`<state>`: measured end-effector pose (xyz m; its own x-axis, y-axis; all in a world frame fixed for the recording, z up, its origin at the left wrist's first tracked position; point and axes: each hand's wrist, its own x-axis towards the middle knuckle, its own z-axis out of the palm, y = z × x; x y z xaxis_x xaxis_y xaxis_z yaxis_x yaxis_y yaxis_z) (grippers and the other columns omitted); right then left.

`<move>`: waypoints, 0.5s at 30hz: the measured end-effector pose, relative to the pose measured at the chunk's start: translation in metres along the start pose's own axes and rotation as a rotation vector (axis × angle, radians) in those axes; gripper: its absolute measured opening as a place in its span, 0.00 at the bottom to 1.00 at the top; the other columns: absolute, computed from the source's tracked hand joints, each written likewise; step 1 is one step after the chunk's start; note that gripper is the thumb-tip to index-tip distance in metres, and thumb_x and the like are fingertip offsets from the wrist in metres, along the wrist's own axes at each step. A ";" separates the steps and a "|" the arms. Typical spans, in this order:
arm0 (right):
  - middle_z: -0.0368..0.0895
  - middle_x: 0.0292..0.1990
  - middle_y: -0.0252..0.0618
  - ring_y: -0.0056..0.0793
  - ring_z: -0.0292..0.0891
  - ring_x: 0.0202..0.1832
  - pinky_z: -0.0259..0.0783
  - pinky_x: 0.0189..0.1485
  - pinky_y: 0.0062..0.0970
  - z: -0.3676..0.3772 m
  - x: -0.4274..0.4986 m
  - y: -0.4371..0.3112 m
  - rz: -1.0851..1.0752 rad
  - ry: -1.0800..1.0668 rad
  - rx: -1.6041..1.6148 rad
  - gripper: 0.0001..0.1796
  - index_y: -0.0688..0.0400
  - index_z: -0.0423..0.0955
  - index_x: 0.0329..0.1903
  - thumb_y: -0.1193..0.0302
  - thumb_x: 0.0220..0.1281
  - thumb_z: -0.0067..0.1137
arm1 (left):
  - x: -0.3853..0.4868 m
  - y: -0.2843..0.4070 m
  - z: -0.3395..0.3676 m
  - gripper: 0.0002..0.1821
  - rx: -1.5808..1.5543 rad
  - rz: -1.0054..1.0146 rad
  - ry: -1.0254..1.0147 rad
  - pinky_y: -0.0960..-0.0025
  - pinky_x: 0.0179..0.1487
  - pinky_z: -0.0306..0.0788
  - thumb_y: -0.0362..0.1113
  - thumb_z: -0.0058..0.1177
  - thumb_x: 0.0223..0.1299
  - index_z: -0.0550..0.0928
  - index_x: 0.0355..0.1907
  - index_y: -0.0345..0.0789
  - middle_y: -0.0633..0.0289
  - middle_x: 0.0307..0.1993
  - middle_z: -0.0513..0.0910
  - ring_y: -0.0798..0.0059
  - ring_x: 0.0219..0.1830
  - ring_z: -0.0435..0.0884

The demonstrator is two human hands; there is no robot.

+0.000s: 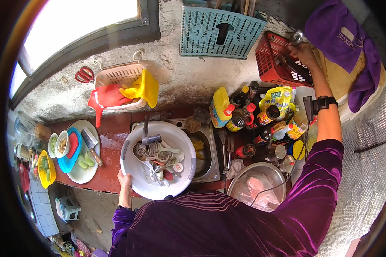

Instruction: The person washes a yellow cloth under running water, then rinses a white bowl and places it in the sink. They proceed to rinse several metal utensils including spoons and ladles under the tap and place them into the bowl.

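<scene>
My left hand [124, 180] grips the near left rim of a white plastic basin [138, 180] that rests over the sink. Spoons, a skimmer and other utensils [160, 160] lie heaped in the basin beneath the faucet [151, 139]. At the upper right, my right hand [302, 54] reaches to a red plastic basket [273, 61] on the wall and pinches a shiny metal utensil [297, 37] at its rim. Dark-handled items lie inside that basket. A purple towel [337, 35] hangs just right of the hand.
Sauce bottles [244, 112] crowd the counter below the basket, beside a steel bowl [233, 183] holding a plastic bag. A cleaver [91, 144] lies on a round cutting board [80, 176] at left. Rubber gloves [109, 94] drape over a pink wall basket [119, 72]. A teal rack [222, 32] hangs above.
</scene>
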<state>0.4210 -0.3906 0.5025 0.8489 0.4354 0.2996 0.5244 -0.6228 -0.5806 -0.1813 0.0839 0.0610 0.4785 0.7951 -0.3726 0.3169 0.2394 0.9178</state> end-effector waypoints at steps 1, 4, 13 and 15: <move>0.78 0.24 0.33 0.18 0.73 0.24 0.70 0.27 0.18 -0.002 -0.002 -0.001 0.000 0.023 0.034 0.08 0.63 0.77 0.34 0.71 0.58 0.58 | 0.002 -0.001 0.000 0.26 0.004 0.001 -0.002 0.72 0.38 0.71 0.21 0.42 0.30 0.75 0.42 0.28 0.62 0.32 0.78 0.72 0.32 0.77; 0.79 0.27 0.35 0.19 0.75 0.25 0.73 0.28 0.16 -0.005 -0.009 -0.011 -0.023 0.084 0.142 0.11 0.64 0.77 0.37 0.69 0.58 0.58 | 0.004 -0.004 0.000 0.26 0.011 0.001 -0.004 0.72 0.37 0.71 0.21 0.42 0.31 0.75 0.43 0.29 0.62 0.33 0.79 0.73 0.32 0.77; 0.79 0.29 0.34 0.18 0.76 0.27 0.73 0.31 0.15 0.003 -0.049 -0.050 -0.110 0.117 0.258 0.09 0.64 0.76 0.38 0.71 0.61 0.54 | 0.007 -0.004 -0.001 0.27 0.008 0.015 -0.032 0.72 0.38 0.71 0.21 0.42 0.31 0.74 0.44 0.28 0.61 0.33 0.78 0.72 0.32 0.77; 0.79 0.28 0.34 0.19 0.76 0.27 0.71 0.33 0.16 0.003 -0.060 -0.057 -0.164 0.145 0.222 0.10 0.65 0.76 0.39 0.71 0.62 0.53 | 0.005 -0.003 0.000 0.27 -0.001 0.018 -0.038 0.71 0.38 0.71 0.21 0.41 0.31 0.74 0.44 0.28 0.60 0.34 0.78 0.71 0.32 0.77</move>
<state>0.3399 -0.3799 0.5154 0.7631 0.4110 0.4988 0.6415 -0.3880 -0.6617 -0.1796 0.0872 0.0563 0.5148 0.7777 -0.3608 0.3070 0.2257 0.9246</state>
